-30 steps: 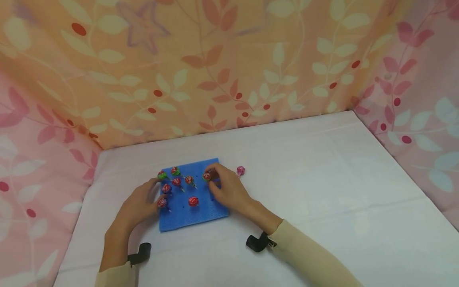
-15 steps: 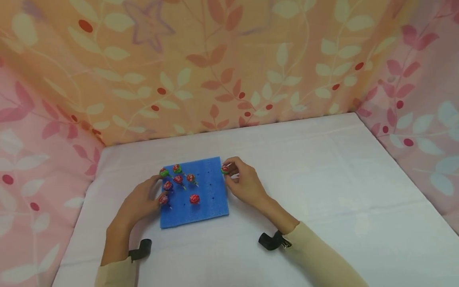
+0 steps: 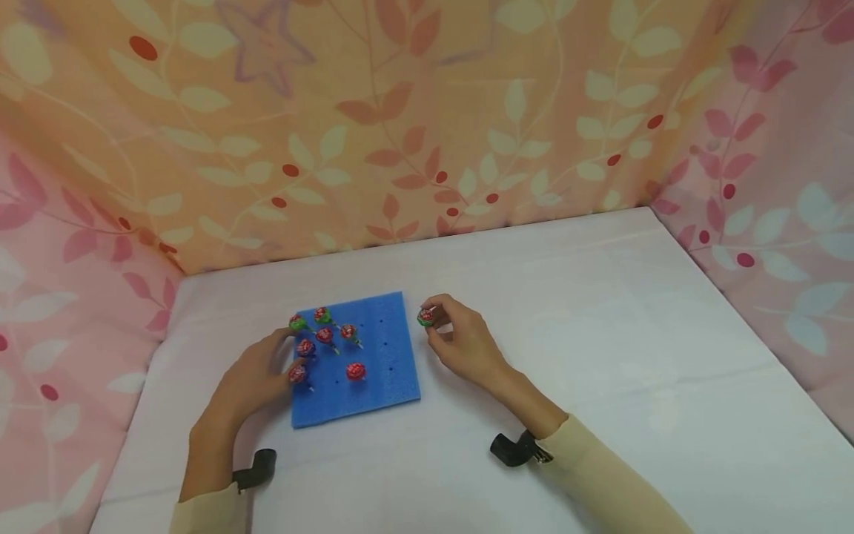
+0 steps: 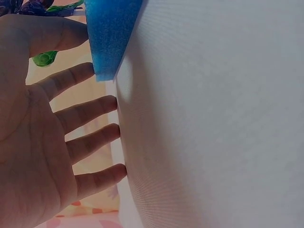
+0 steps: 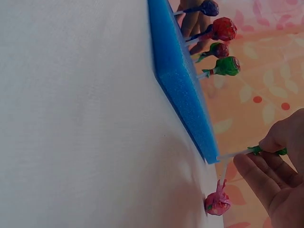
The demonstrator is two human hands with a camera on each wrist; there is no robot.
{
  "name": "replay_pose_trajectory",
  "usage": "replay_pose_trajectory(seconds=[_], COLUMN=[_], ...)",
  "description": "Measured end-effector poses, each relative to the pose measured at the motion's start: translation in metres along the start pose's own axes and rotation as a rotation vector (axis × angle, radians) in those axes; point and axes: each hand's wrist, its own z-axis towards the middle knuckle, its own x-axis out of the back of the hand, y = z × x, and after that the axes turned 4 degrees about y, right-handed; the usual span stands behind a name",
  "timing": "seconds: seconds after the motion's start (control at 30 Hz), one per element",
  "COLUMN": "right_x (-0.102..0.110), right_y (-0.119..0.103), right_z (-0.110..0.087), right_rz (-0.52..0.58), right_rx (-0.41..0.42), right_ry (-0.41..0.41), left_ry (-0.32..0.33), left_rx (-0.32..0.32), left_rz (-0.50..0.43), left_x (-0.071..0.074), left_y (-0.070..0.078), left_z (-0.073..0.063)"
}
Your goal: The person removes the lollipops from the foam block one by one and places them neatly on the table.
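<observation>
Lollipops: seven stand on their sticks in the blue foam board, mostly in its left half.
Left hand: at the board's left edge, fingers spread wide, thumb and index fingertip meeting that edge; it grips no lollipop.
Purple pair: along the board's left edge, one nearer the front, beside the left thumb.
Green-wrapped pair: toward the board's back left corner.
Red lollipop: alone near the middle of the board's front half.
Holes: small and dark, in the board's right part.
Held lollipop: red top, green wrapper, just right of the board's back right corner.
Right hand: right of the board, thumb and fingers in a narrow pinch on the held lollipop, near where stick meets wrapper.
Pink lollipop: on the white table near the board's back right corner, hidden in the head view.
</observation>
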Motion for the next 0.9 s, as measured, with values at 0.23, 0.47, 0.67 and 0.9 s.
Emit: replay_pose_trajectory(seconds=[0.23,0.47,0.67,0.9], right_x=[0.01,0.018,0.027,0.037], right_y=[0.002,0.002,0.009,0.023], right_z=[-0.005,-0.008,-0.009,-0.009], right_rz=[0.013,0.041,0.057,0.118], right_rx=[-0.003,-0.01,-0.01,-0.062], right_ry=[-0.002,0.037,0.09,0.091], left_ry=[-0.005,-0.006,-0.001,-0.006], left_rx=[-0.016,-0.009,-0.008,-0.001], left_rz=[0.002,0.024,0.025,0.021], left_x=[-0.004,0.001,0.001,0.001], left_y=[-0.001,0.001,0.001,0.003], left_z=[0.003,0.001,0.001,0.001])
